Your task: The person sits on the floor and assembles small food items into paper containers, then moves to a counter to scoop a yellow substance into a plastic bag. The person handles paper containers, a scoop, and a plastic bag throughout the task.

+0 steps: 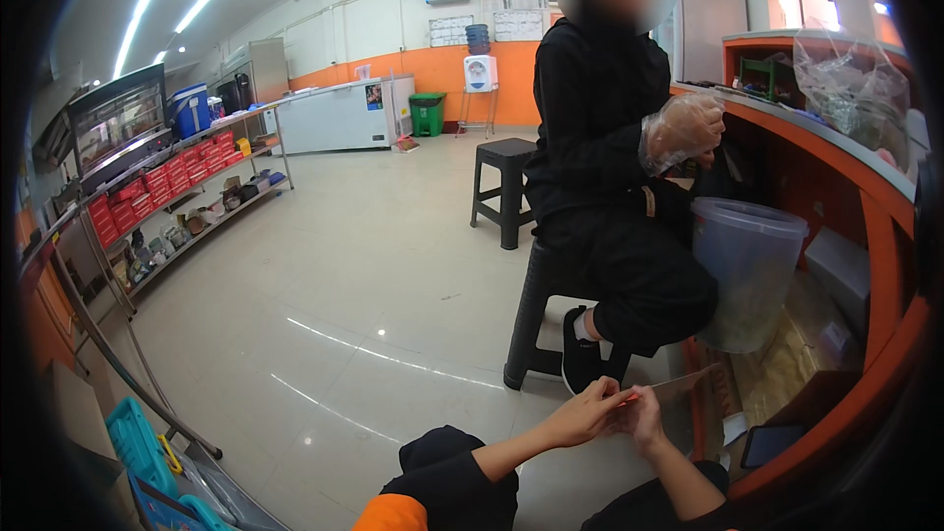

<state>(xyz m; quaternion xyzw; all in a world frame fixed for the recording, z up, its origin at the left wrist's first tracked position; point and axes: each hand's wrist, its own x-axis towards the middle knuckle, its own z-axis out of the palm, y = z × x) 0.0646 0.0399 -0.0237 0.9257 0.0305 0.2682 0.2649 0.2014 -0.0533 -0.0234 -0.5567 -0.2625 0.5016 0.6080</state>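
Fingering, by the look of it, a thin pale piece [681,383] set low and right of centre, stretching from the fingertips toward a cardboard box [723,395]. Too fine and blurred to identify, or to tell apart for certain from a flap of the box. Judged as a step: most likely handling something light between both sets of fingers. Calling next, as a judgement, for small, careful fingertip movements, clear of the box edge.

Holding the left hand [588,414] in from the left, back of it upward, wrist nearly straight, fingers gathered forward toward the tips. Holding the right hand [644,420] up from below on a slanting forearm [688,482], fingers bent, meeting or almost meeting the left ones. Looking pinched rather than spread, yet impossible to tell the exact contents of the grip.

Having, just beyond, a clear plastic bucket [747,275], near a co-worker [605,128] seated on a black stool [536,324], with a plastic-gloved hand [680,134] raised beside the orange counter [875,226].
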